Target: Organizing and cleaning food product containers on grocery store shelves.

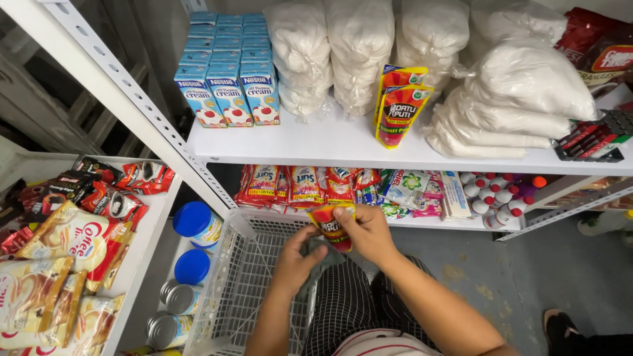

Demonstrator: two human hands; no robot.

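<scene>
Red-and-yellow pouch [331, 226] held over white plastic basket [245, 277], at six o'clock of white shelf [343, 148]. Pinched at top corner by right hand [366, 232]; left hand [298, 261] closed on lower edge. Probably light, soft, slick; best gripped by sealed edges. Matching pouches [398, 105] at twelve o'clock.

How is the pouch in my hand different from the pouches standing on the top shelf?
The pouch in the right hand, a small red and yellow one, is held over the white basket; the shelf pouches stand leaning against white bags. The held pouch looks smaller and partly covered by fingers; the shelf pouches show fully. Both share red and yellow colouring.
</scene>
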